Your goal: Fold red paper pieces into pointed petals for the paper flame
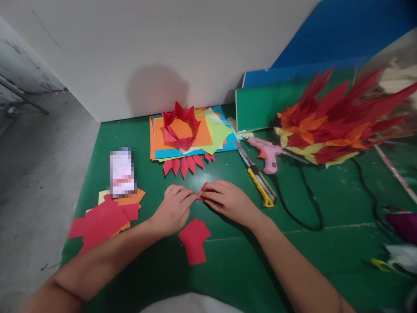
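one red paper piece (202, 190) is being pinched at frame centre by left hand (173, 209) and right hand (230, 200), both grips closed; one red cutout (194, 240) is lying lower.

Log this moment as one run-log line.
Left hand: at small red paper | Right hand: pinching it | Nearby: loose red pieces, utility knife, pink glue gun

A lone head-worn view from close above the green table (231, 265), its aim forward and down.
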A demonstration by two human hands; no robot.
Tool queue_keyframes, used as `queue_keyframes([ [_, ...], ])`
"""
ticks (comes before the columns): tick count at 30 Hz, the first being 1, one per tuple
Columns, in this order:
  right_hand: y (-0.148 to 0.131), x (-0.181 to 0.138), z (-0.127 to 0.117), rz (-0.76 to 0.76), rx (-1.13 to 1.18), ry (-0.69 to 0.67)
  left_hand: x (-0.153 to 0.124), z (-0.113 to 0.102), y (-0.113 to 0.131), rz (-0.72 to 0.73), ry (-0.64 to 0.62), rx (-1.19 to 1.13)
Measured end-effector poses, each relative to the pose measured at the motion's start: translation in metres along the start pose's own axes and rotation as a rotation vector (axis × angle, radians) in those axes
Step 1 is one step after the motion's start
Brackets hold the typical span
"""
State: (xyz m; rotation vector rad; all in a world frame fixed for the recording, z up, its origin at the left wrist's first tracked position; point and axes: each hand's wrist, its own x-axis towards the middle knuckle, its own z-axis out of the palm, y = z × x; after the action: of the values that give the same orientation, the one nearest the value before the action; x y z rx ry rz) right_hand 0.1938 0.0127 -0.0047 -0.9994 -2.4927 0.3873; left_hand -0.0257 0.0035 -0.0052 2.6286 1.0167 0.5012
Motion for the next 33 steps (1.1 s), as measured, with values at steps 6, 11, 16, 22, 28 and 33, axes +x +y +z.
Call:
queue_keyframes([
  [6, 0.001, -0.001, -0.003, -0.005, 0.005, 0.011, 0.001, -0.001, 0.000, -0.016, -0.102, 0.006],
  [11, -0.001, 0.000, 0.000, 0.032, 0.044, 0.017, 0.003, -0.005, 0.000, 0.056, -0.176, 0.049],
  [16, -0.005, 0.004, 0.006, 0.145, 0.115, 0.056, 0.007, -0.009, -0.003, 0.081, -0.208, 0.025],
  [22, -0.007, 0.006, 0.010, 0.231, 0.167, 0.103, 0.009, -0.009, -0.007, 0.037, -0.200, -0.012],
  [28, -0.008, 0.007, 0.013, 0.294, 0.171, 0.101, 0.008, -0.010, -0.009, 0.084, -0.177, -0.001],
  [33, -0.009, 0.008, 0.015, 0.309, 0.153, 0.121, 0.008, -0.011, -0.008, 0.097, -0.170, 0.017],
])
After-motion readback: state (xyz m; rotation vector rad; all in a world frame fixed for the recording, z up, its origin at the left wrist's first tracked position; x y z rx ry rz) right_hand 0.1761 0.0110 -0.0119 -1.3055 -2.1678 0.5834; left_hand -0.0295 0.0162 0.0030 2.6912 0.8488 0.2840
